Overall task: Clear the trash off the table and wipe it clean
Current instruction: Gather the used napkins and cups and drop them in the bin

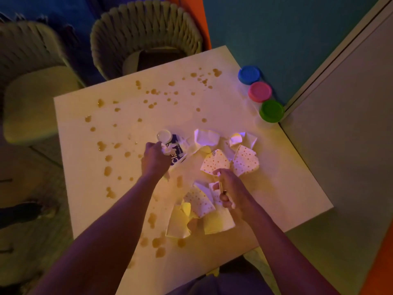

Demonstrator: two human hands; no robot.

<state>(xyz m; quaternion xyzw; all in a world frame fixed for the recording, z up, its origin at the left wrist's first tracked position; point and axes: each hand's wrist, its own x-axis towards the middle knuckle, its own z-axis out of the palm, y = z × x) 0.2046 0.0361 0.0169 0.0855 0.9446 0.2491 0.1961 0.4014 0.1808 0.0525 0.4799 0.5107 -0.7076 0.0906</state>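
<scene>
A white square table [276,188] is spattered with brown liquid drops [106,158]. Near its middle lies a crushed blue-and-white carton [175,149] with a white round cap. My left hand [155,159] grips this carton from the left side. Crumpled paper scraps lie around it: plain white pieces [207,137], dotted pieces [245,161] and yellowish pieces [178,222]. My right hand [228,191] has its fingers curled on a dotted paper scrap [198,202] near the front of the table.
Three small tubs with blue [248,74], pink [259,91] and green [271,111] lids stand at the table's right corner by a wall. A woven chair [146,30] sits behind the table, and another chair [32,103] to the left.
</scene>
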